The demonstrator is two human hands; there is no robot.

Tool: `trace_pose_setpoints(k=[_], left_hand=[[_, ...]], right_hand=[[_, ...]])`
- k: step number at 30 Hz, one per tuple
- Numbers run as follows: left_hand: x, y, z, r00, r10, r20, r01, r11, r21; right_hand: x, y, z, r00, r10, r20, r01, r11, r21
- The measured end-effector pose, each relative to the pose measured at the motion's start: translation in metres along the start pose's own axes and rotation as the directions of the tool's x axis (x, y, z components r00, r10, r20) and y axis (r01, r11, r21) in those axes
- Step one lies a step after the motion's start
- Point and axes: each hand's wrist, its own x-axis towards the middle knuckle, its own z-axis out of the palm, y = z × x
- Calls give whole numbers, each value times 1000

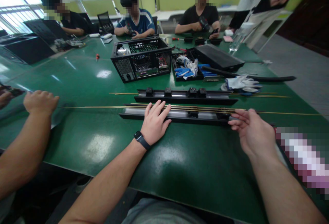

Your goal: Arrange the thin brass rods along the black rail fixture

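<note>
Thin brass-coloured rods (189, 107) lie lengthwise along the nearer black rail (136, 112), which has a pale inner face, and stick out past both ends. My left hand (155, 123), a dark watch on its wrist, rests with fingers spread over the rods and rail. Near the rail's right end, my right hand (255, 131) has its thumb and fingers closed around the rods. Behind it is a second black rail (177, 100) with several black blocks (168, 91) on it and more thin rods (272, 96) beyond its ends.
Beyond the rails stand an open computer case (125, 68) and a black tray (189, 78) with gloves. Another glove (241, 83) lies at right by a black tube (269, 78). A co-worker's arm (38, 124) reaches in at left. Several people sit across the green table (84, 80).
</note>
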Motion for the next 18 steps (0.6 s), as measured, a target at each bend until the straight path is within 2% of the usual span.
trace_pose_setpoints(k=[18], left_hand=[[1, 1, -2, 1000, -4, 18, 5, 1000, -16]], right_hand=[[-1, -4, 0, 1000, -2, -6, 2, 1000, -31]])
